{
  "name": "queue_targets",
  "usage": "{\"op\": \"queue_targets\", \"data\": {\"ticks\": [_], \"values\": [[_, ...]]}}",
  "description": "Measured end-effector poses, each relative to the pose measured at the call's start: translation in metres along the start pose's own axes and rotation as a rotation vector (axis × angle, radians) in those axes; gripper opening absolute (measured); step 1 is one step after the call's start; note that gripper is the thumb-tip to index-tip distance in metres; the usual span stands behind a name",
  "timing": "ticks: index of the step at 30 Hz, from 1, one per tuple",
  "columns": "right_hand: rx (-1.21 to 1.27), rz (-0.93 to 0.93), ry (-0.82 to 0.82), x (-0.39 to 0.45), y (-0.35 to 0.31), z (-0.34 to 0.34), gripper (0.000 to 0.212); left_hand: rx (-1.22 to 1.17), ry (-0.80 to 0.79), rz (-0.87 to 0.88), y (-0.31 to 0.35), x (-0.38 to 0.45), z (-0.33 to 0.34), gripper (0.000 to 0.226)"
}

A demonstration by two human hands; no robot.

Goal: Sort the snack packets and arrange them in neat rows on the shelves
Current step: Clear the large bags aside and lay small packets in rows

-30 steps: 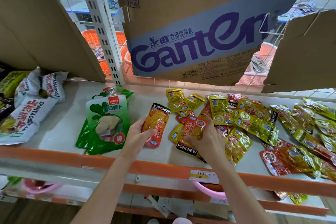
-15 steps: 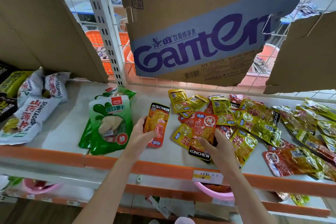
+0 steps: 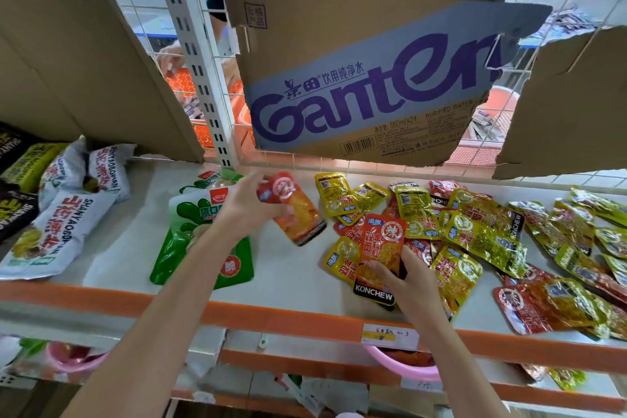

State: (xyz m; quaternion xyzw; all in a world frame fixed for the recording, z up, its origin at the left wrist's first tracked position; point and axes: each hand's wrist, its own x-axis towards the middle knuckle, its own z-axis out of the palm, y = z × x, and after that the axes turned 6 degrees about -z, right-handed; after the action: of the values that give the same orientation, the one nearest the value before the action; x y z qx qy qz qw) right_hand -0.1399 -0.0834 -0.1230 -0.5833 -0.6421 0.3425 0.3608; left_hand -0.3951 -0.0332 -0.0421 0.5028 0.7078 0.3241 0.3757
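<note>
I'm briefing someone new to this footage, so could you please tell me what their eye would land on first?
Probably the big cardboard sheet with purple lettering, hanging against the wire grid above the shelf. Below it, a loose heap of yellow and red snack packets covers the shelf's right half. In front, the left hand holds an orange-red packet up, while the right hand grips another packet at the heap's near edge.

I have one view only, from the head camera, wide-angle, looking forward and down, close over the shelf point(image 3: 298, 285). Both forearms enter from the bottom edge. The cardboard sheet point(image 3: 366, 85) fills the upper centre; straight edges bow near the frame's borders.
</note>
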Motion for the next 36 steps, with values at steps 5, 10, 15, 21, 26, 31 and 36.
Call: {"op": "queue_targets", "data": {"ticks": [5, 10, 15, 21, 26, 31, 36], "values": [[-0.075, 0.017, 0.010, 0.004, 0.000, 0.001, 0.015, -0.138, 0.006, -0.109, 0.004, 0.010, 0.007, 0.053], [-0.159, 0.016, -0.025, 0.029, -0.024, 0.008, 0.026, 0.164, -0.041, -0.073, -0.005, 0.038, 0.021, 0.046], [-0.092, 0.052, -0.064, 0.071, -0.051, 0.026, 0.037, 0.478, 0.208, 0.191, -0.019, 0.049, 0.040, 0.055], [-0.149, 0.053, -0.148, 0.105, -0.064, 0.057, 0.039, 0.662, 0.092, 0.377, -0.062, 0.031, 0.047, 0.035], [-0.702, 0.016, -0.271, 0.113, -0.062, 0.070, 0.062, 0.597, 0.151, 0.372, -0.070, 0.034, 0.048, 0.030], [-0.658, -0.013, -0.192, 0.122, -0.056, 0.047, 0.053, 0.654, 0.174, 0.294, -0.056, 0.042, 0.053, 0.036], [-0.543, 0.162, -0.119, 0.134, -0.033, 0.014, 0.052, 0.566, 0.198, 0.433, -0.031, 0.049, 0.074, 0.034]]}}
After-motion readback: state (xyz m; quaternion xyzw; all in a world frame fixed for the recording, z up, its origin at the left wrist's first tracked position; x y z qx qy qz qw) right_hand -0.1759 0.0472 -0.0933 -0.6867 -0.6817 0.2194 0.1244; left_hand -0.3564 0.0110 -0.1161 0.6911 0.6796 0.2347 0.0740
